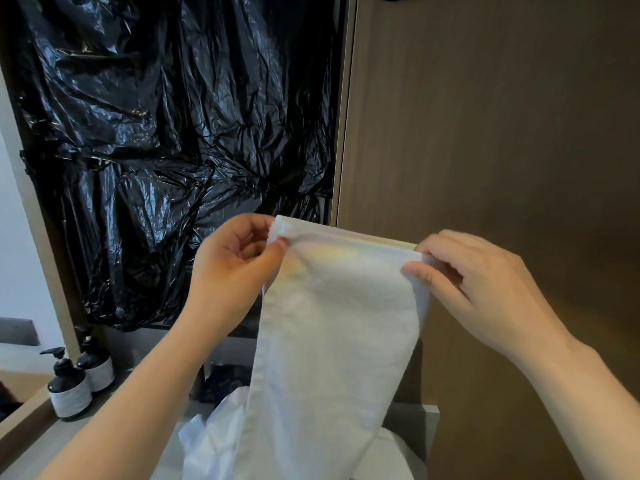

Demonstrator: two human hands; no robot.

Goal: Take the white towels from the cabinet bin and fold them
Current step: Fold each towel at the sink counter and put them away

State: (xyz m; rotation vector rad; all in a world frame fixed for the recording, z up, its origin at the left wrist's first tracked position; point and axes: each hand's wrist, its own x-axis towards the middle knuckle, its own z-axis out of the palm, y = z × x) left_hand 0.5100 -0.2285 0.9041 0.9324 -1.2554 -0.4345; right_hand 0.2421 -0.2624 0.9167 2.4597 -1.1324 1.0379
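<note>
A white towel (332, 334) hangs lengthwise in front of me, held up by its top edge. My left hand (232, 268) pinches the top left corner between thumb and fingers. My right hand (474, 282) pinches the top right corner the same way. The towel's lower end drops out of view at the bottom of the frame. More white cloth (214, 434) lies bunched below it, partly hidden behind the hanging towel.
Crumpled black plastic sheeting (166, 133) covers the open cabinet space ahead. A brown wooden panel (502, 116) stands at the right. Two dark pump bottles (69, 389) sit on a counter (31, 441) at lower left.
</note>
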